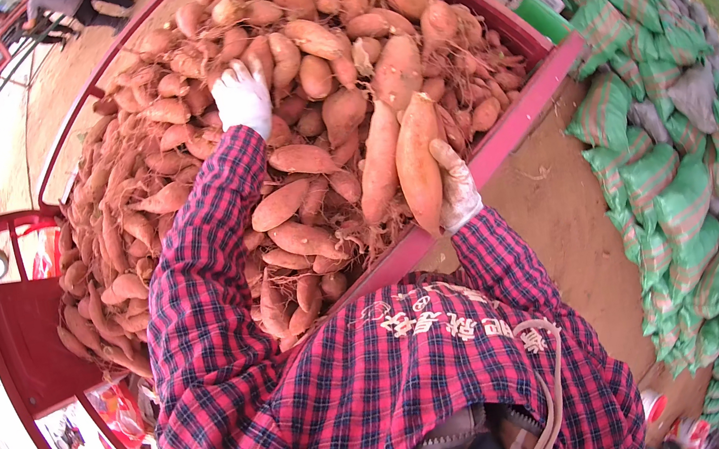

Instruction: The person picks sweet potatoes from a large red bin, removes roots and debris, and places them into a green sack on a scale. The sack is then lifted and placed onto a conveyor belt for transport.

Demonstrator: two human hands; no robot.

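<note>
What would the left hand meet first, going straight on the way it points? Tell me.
The left hand would probably meet the reddish sweet potatoes heaped just ahead; depth is unclear, so it may already touch one.

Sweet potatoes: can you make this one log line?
left hand: at sweet potato pile | right hand: holding long sweet potato | green sacks: stacked at right

Sweet potatoes (pixel 302 163) lie in the truck bed (pixel 524 126), 12 o'clock; cab (pixel 33 346), 9 o'clock; stacked sacks (pixel 671 182), 3 o'clock.
</note>
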